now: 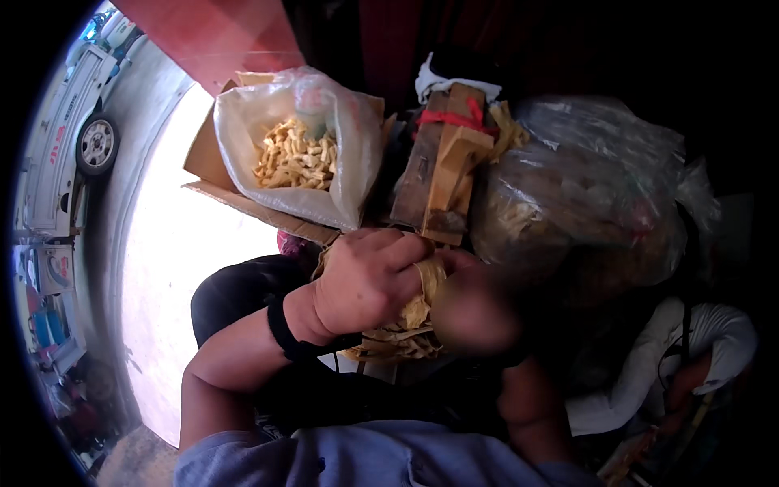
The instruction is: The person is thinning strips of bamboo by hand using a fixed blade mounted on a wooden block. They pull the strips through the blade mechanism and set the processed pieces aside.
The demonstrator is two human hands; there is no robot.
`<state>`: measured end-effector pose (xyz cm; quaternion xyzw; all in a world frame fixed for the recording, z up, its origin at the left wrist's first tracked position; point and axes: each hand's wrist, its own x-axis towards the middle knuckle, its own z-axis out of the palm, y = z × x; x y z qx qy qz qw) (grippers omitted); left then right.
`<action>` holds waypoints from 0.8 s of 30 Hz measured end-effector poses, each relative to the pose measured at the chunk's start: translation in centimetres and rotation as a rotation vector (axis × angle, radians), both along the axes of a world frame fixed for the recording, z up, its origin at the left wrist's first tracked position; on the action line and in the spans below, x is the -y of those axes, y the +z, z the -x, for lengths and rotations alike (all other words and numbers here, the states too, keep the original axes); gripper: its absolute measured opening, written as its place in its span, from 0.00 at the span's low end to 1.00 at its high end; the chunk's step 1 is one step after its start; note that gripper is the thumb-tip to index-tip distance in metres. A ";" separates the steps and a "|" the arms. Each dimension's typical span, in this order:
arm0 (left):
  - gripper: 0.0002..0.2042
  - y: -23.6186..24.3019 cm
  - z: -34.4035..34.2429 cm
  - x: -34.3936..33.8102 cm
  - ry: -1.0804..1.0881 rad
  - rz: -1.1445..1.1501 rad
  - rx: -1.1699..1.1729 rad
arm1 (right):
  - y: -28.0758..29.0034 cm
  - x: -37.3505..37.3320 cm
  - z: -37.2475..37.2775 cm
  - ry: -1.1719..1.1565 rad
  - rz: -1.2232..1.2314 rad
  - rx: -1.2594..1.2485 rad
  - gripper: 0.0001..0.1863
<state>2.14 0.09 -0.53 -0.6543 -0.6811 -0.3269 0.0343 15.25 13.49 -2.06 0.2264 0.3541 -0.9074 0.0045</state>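
In front of my body my left hand (365,280), a black band at its wrist, has its fingers curled round a yellowish dried strip (424,294). Close beside it, my right hand (475,312) is blurred and in shadow, near the same strip; its fingers are mostly smeared. More flat, yellowish strips (398,345) lie in a loose pile beneath both hands, over my lap. The exact material of the strips I cannot make out.
Ahead on the left, a cardboard box (207,150) lined with a clear plastic bag (357,162) holds short, rolled yellowish pieces (296,158). Beside it stands a wooden block (422,183) with a red tie (458,120). A large plastic bag (600,162) bulges to the right.
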 end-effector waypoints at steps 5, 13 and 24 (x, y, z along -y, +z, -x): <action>0.14 -0.5 -0.4 -0.6 0.165 0.067 0.318 | -1.0 -0.3 0.3 -0.164 -0.378 0.019 0.08; 0.08 -1.2 0.1 0.1 0.014 0.406 0.295 | -0.4 0.1 0.1 0.152 -1.374 -0.081 0.12; 0.07 4.4 1.7 1.7 -0.027 0.025 1.293 | -1.0 -1.4 -1.4 0.249 -0.262 -0.284 0.20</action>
